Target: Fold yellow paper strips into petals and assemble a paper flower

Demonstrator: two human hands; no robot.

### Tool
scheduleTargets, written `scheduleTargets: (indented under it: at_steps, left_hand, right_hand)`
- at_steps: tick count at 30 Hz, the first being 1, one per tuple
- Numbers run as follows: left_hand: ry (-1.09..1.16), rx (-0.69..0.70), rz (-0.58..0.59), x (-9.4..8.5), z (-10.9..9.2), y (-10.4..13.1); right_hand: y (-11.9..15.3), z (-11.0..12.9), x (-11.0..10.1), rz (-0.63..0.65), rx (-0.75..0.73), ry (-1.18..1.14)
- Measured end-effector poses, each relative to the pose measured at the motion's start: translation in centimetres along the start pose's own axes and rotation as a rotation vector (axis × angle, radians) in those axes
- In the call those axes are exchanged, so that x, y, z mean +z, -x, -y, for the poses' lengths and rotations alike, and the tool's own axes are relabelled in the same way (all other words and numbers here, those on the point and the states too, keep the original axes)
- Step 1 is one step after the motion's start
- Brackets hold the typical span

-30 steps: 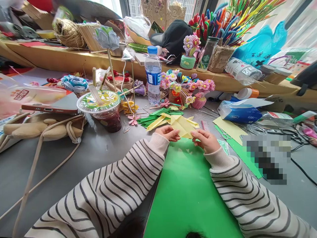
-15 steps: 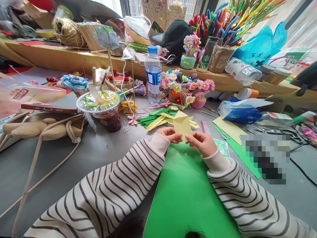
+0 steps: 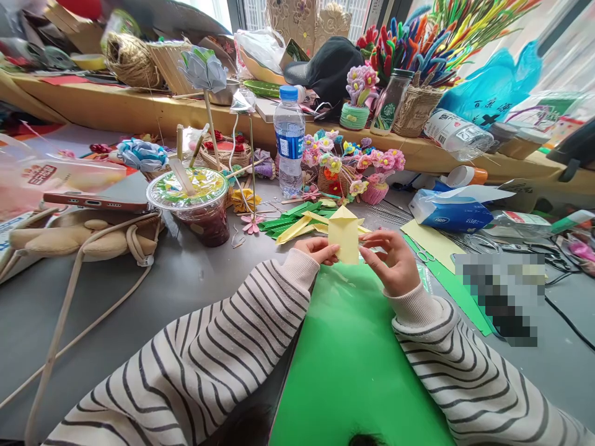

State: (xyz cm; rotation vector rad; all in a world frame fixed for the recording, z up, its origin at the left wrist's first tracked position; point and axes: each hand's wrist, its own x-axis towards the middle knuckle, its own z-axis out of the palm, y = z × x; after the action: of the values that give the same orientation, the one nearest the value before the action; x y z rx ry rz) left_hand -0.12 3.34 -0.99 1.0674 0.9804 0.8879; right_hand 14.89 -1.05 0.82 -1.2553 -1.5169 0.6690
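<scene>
A folded piece of yellow paper stands upright above the green sheet, its top folded to a point. My left hand pinches its lower left edge between thumb and fingers. At the paper's right edge is my right hand, its thumb and fingers spread apart; whether a fingertip touches the paper I cannot tell. Just behind lie folded green paper strips and folded yellow paper strips, partly hidden by the held paper.
To the left stand a lidded drink cup and a phone on a beige bag. A water bottle and crocheted flowers are behind. On the right lie green scissors, yellow paper and a blue tissue pack.
My right hand has opened and drawn back slightly to the right from the paper. The paper now shows a pointed top and upright sides; my left hand still holds it.
</scene>
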Motion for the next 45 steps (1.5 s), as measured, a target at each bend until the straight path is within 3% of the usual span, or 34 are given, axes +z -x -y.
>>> scheduleTargets:
  at_steps: [6,20,30,45]
  left_hand:
    - [0.125,-0.092,0.026,0.1,-0.2,0.1]
    - [0.157,-0.157,0.104,0.3,-0.4,0.4]
    - [0.163,-0.175,0.048,0.5,-0.2,0.4]
    - [0.141,-0.174,0.099,0.5,-0.1,0.5]
  right_hand:
    - [0.1,-0.4,0.3,0.086,-0.059,0.182]
    - [0.1,-1.4,0.8,0.081,0.017,0.161]
    - [0.1,-1.1,0.8,0.104,-0.176,0.330]
    - [0.2,-1.6,1.0,0.088,-0.213,0.357]
